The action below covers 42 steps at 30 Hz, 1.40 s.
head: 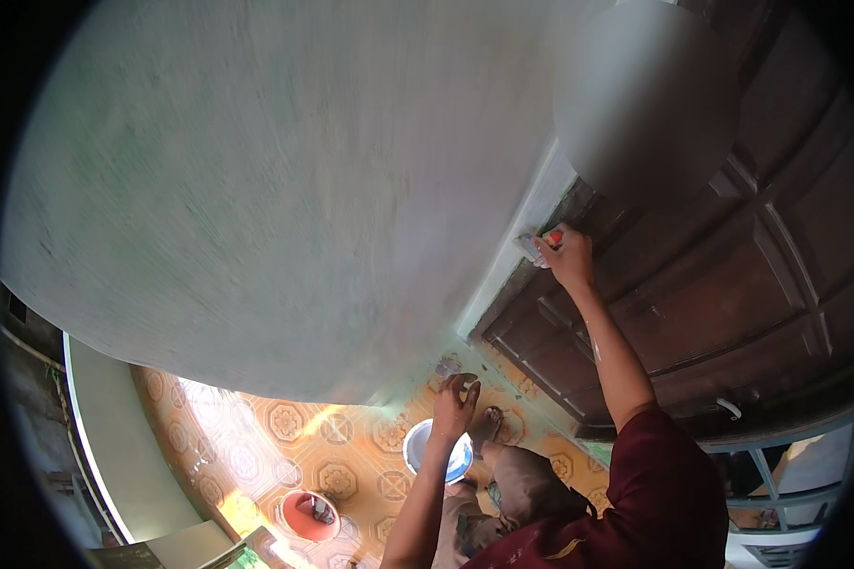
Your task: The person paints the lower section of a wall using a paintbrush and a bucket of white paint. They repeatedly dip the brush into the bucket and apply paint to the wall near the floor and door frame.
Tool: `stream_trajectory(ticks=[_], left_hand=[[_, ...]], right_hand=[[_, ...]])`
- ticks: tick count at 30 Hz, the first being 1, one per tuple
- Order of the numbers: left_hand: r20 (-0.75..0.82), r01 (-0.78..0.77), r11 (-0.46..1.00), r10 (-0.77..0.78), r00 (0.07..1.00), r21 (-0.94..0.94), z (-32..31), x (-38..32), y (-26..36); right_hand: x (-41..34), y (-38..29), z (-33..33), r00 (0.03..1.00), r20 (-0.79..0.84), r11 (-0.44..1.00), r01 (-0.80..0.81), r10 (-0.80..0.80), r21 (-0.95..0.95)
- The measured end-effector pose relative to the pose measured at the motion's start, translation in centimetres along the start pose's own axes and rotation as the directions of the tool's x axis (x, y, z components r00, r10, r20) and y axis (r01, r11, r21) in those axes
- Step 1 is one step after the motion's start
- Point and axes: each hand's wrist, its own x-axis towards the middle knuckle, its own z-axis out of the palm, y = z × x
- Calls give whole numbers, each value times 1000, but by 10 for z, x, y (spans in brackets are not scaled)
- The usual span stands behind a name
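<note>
My right hand [568, 256] grips a putty knife [528, 246] with a red part on its handle. The blade lies against the pale door-frame edge [502, 274], between the grey-green plastered wall [277, 199] and a dark brown panelled wooden door [712, 284]. White smears mark my right fingers and forearm. My left hand [458, 407] hangs over a white bucket [418, 444] with a blue patch, its fingers curled apart and nothing seen in them. The bucket stands on the floor by my feet; my left forearm covers part of it, and its contents are unclear.
An orange-red bucket [291, 513] with items inside stands on the patterned orange floor tiles [338, 478]. A small, unclear greyish object [447, 367] lies near the wall's foot. A door handle [729, 407] juts out at lower right, beside a blue-grey barred window frame [768, 473]. A low wall stands left.
</note>
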Motion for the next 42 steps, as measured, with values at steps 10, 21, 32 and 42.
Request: stream_trajectory(ticks=[10,21,32,42], left_hand=[[10,-15,1000,16,1000,-19,8,0,-19],[61,-71,997,74,995,-37,1,-7,30],[74,38,998,-35,997,-47,-28,-57,4],[78,70,997,-68,995,-22,-33,-63,22]], right_hand=[[39,-39,16,999,-34,1000,23,-23,4],[201,-290,-363,785,-503,923,377,-362,-77],[94,-172,-232,995,-29,973,104,-100,204],[-3,-101,-145,977,210,919,-55,-31,391]])
